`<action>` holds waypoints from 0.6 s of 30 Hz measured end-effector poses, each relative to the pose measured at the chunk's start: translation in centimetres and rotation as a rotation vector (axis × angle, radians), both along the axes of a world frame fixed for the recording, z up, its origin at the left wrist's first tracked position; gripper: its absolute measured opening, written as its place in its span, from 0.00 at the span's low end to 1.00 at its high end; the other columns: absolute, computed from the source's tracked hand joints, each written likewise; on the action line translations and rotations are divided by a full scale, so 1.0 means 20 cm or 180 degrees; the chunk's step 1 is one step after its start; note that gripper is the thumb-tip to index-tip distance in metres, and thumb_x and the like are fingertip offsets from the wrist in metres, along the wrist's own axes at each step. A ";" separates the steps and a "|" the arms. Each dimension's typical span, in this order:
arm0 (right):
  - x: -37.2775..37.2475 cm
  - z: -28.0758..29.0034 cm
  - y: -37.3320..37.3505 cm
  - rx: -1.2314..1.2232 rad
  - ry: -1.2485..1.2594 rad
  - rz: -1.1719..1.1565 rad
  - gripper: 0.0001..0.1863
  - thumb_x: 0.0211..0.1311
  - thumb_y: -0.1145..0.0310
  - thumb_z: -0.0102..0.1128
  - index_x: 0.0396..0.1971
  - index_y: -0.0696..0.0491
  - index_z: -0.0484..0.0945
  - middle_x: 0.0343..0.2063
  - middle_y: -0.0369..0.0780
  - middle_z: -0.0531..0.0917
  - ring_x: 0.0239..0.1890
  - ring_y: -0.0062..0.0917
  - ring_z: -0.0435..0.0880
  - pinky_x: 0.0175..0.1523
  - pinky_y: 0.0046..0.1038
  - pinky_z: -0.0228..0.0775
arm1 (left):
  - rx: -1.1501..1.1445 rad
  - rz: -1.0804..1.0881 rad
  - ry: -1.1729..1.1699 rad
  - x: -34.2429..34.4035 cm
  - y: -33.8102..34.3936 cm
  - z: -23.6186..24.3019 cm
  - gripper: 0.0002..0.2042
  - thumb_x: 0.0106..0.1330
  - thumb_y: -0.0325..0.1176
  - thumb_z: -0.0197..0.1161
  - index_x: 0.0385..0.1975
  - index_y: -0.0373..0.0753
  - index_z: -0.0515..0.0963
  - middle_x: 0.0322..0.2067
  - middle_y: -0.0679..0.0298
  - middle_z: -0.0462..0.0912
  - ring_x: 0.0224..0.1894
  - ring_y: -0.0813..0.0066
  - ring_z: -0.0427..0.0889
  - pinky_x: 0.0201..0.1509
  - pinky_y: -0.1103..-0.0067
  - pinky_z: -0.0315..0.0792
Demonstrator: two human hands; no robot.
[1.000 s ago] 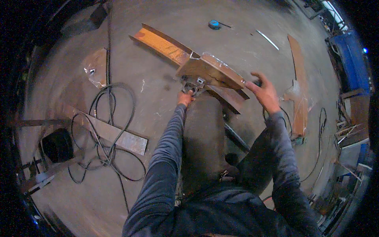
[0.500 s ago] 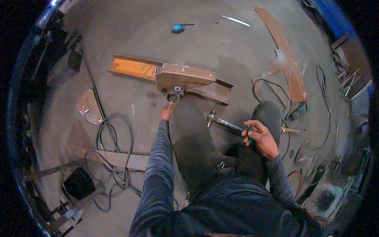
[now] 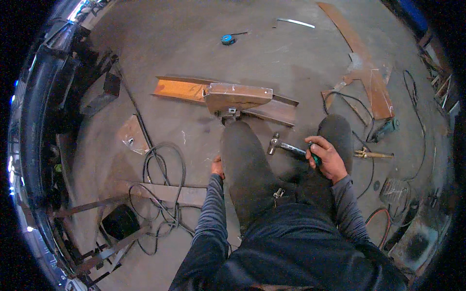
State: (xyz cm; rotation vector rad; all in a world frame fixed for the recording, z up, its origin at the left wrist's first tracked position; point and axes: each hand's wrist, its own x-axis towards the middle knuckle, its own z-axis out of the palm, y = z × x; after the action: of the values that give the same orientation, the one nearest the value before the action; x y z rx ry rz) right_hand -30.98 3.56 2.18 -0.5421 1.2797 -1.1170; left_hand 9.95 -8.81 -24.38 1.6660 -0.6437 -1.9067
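Note:
A ball-peen hammer [image 3: 287, 147] with a metal head and green grip is in my right hand [image 3: 328, 159], its fingers closed round the grip above my right thigh. The hammer head points left, between my knees. My left hand [image 3: 217, 167] is low beside my left thigh, partly hidden by it, so its fingers do not show clearly. Ahead of my left knee lies a rusty steel channel [image 3: 180, 90] with a brown steel bracket [image 3: 239, 96] across its middle. A small square nut-like piece [image 3: 232, 111] sits at the bracket's near edge.
A blue tape measure [image 3: 227, 40] and a thin metal strip [image 3: 296, 22] lie farther off. Flat rusty plates [image 3: 376, 92], an angle grinder [image 3: 385, 130] and a brass torch [image 3: 374, 154] are at right. Looped black cables [image 3: 165, 182] and a steel plate [image 3: 133, 136] lie left.
My left hand has drawn back from the bracket's near side to beside my thigh. The hammer stays in my right hand, its head turned slightly. The whole view has shifted a little.

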 end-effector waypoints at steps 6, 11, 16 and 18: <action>-0.03 0.00 0.01 -0.0149 -0.0089 -0.0060 0.21 0.65 0.71 0.58 0.58 0.55 0.74 0.33 0.39 0.80 0.29 0.23 0.77 0.36 0.25 0.71 | -0.0562 -0.0558 -0.1003 0.01 -0.01 -0.24 0.20 0.75 0.42 0.51 0.58 0.36 0.77 0.51 0.58 0.85 0.49 0.58 0.83 0.54 0.66 0.77; -0.16 0.02 0.05 -0.0877 -0.0570 -0.0409 0.28 0.61 0.73 0.60 0.63 0.54 0.70 0.41 0.40 0.78 0.35 0.24 0.77 0.39 0.27 0.72 | -0.0303 -0.0478 -0.1263 0.16 -0.11 -0.26 0.17 0.74 0.35 0.56 0.58 0.38 0.77 0.47 0.58 0.86 0.44 0.63 0.84 0.48 0.70 0.79; -0.51 -0.04 0.20 -0.1114 -0.0338 -0.1497 0.31 0.64 0.70 0.61 0.67 0.53 0.65 0.43 0.39 0.78 0.40 0.25 0.77 0.44 0.29 0.73 | -0.0493 0.0394 0.0187 0.05 -0.14 0.03 0.18 0.74 0.29 0.56 0.62 0.39 0.71 0.50 0.55 0.81 0.51 0.62 0.83 0.53 0.66 0.81; -0.69 -0.16 0.28 -0.1181 -0.0324 -0.1678 0.29 0.65 0.69 0.60 0.66 0.54 0.67 0.43 0.40 0.79 0.41 0.26 0.78 0.46 0.31 0.74 | -0.0414 0.0914 0.0835 0.05 -0.13 0.12 0.18 0.74 0.26 0.54 0.62 0.37 0.70 0.51 0.53 0.79 0.53 0.60 0.82 0.55 0.64 0.81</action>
State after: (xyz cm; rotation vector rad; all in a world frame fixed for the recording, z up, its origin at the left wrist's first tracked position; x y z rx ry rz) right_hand -44.70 9.06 -1.01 -0.4188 1.1601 -1.8216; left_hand 10.92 -11.42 -22.00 1.3190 -0.3910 -1.7917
